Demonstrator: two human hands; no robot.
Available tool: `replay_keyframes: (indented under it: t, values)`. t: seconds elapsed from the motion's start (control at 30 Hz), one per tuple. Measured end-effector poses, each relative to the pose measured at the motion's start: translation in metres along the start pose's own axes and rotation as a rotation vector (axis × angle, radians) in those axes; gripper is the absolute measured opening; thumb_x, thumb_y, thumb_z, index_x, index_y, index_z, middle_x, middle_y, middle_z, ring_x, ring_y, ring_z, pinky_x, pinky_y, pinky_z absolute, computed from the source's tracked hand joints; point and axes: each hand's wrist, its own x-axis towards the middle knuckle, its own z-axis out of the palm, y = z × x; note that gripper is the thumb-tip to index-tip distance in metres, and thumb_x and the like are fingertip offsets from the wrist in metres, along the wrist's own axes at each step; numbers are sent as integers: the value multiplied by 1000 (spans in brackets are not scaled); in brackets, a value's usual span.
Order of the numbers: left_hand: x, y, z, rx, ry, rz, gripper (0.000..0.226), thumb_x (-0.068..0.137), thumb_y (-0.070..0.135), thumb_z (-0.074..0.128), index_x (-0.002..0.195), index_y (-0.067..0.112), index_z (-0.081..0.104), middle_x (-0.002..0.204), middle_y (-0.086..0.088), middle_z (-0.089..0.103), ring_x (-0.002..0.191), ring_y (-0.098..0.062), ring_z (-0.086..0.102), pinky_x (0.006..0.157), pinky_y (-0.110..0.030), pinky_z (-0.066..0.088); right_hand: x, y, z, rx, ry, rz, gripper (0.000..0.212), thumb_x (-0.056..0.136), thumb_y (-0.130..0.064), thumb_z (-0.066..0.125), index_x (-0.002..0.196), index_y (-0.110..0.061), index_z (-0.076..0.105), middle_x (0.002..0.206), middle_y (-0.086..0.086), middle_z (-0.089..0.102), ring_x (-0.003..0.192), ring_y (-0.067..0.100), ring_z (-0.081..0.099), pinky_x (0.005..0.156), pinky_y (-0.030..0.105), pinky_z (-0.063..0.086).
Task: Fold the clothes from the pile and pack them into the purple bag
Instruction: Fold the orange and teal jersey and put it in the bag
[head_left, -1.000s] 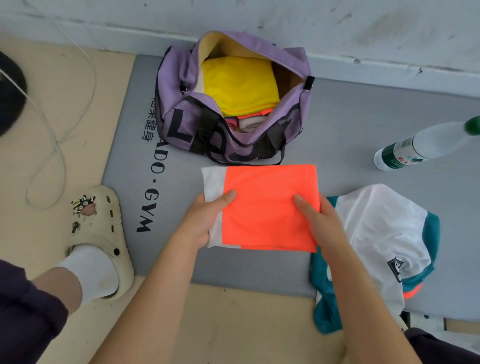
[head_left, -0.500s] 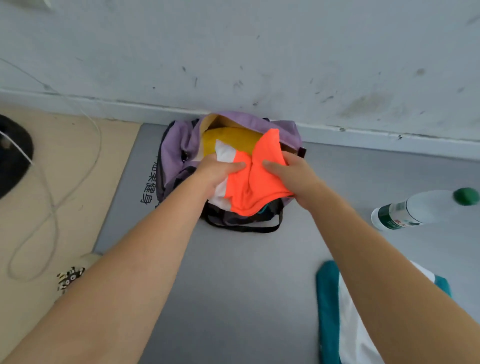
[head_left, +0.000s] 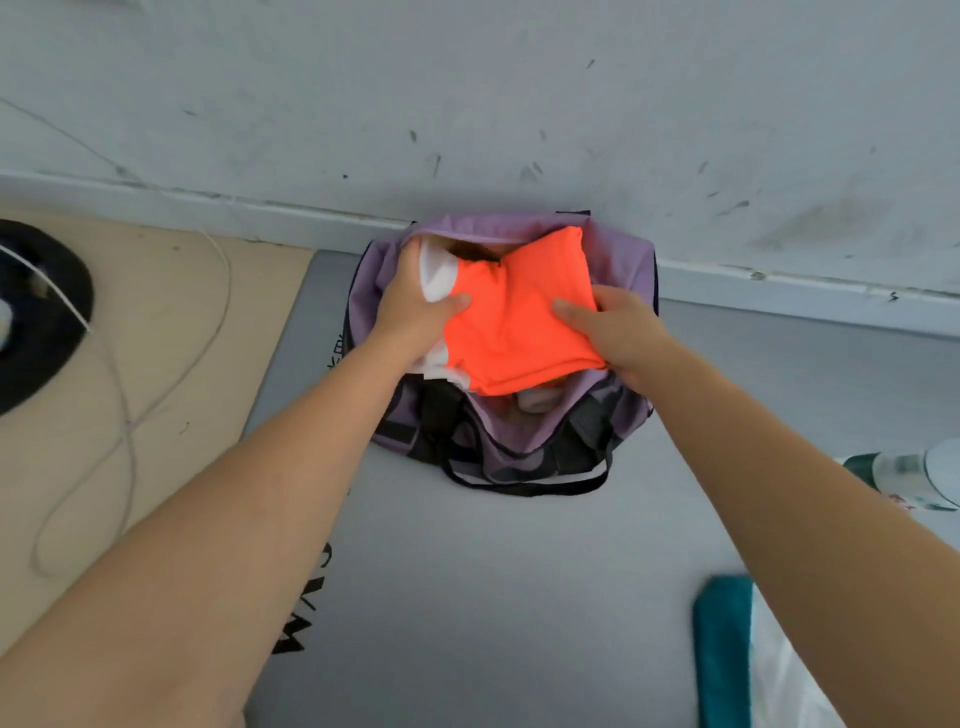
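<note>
Nearest the camera, at the lower right, a teal and white garment (head_left: 737, 654) lies on the grey gym mat (head_left: 519, 597), partly cut off by the frame edge. Black lettering shows on the mat's left side, beside the tan floor (head_left: 171, 364), where a thin white cable (head_left: 124, 431) loops. At the right edge a clear plastic bottle (head_left: 914, 475) with a green label lies on the mat, blurred. Both bare forearms reach forward over the mat to the purple bag (head_left: 618, 260), which sits open against the base of the scuffed white wall (head_left: 467, 104), its black straps (head_left: 524, 488) spilling toward the viewer. The folded orange and white garment (head_left: 519, 317) sits in the bag's opening, over other clothes barely seen beneath it. The left hand (head_left: 415, 306) holds its white left edge, thumb on top, fingers tucked inside the bag; the right hand (head_left: 618, 327) has a grip on the orange right edge, thumb pressed on top and fingers curled under.
</note>
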Motion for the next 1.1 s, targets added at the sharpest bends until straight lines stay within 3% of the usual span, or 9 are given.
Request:
replay_keyframes:
  t: [0.17,0.3,0.4,0.57,0.67,0.77,0.87,0.97,1.1]
  values:
    - [-7,-14,-24,462,-110,-1,81,88,57,57,150,18,21,135,-12,55,111,-31,59,79,-32,41,3,9,5,-528,96,-72,43,93,-55,51,77,-16,45,83,3,53,81,23,47,70,31,32]
    - [-40,-11,-41,682,-22,305,71,88,68,38,133,14,39,120,-14,62,101,-37,57,89,-39,34,-15,20,-15,-767,27,-71,65,79,-81,34,68,-18,47,75,0,49,78,25,51,68,34,38]
    - [-68,-4,-52,662,11,449,61,82,72,38,107,18,46,68,5,60,67,-23,54,79,-33,25,-33,27,-28,-764,-71,-134,62,71,-81,47,71,-19,52,89,1,43,78,23,49,71,32,35]
    - [-85,8,-72,646,44,541,58,82,69,39,67,16,54,59,0,56,62,-22,51,81,-35,30,-53,27,-50,-590,-68,-241,55,67,-70,67,73,-17,54,93,-2,43,78,15,48,69,29,33]
    - [-83,17,-83,759,39,554,62,87,70,31,53,20,47,53,0,52,59,-23,49,78,-36,29,-55,16,-61,-577,2,-282,63,66,-77,59,60,-16,46,81,-3,44,70,10,45,61,26,33]
    - [-76,26,-85,995,-121,424,68,87,76,17,85,28,66,65,4,63,64,-20,52,85,-36,31,-55,10,-63,-761,3,-239,69,72,-87,33,59,-21,50,85,-2,48,75,16,52,69,34,43]
    - [-66,34,-81,1064,-219,259,73,88,77,18,134,27,46,96,-1,71,87,-23,62,103,-42,28,-48,6,-64,-993,38,-151,74,75,-86,16,80,-25,58,99,4,59,90,28,60,75,37,44]
    - [-55,43,-73,969,-94,253,75,89,75,28,141,19,30,117,-9,69,103,-30,65,108,-49,29,-37,0,-61,-1100,195,-168,78,82,-80,19,133,-24,39,110,9,66,99,33,63,74,39,37]
    - [-56,47,-63,892,14,297,85,89,74,27,151,18,13,137,-11,57,116,-33,60,103,-48,30,-38,-6,-56,-869,284,-234,71,89,-69,33,146,-30,15,102,13,68,89,36,64,70,39,36]
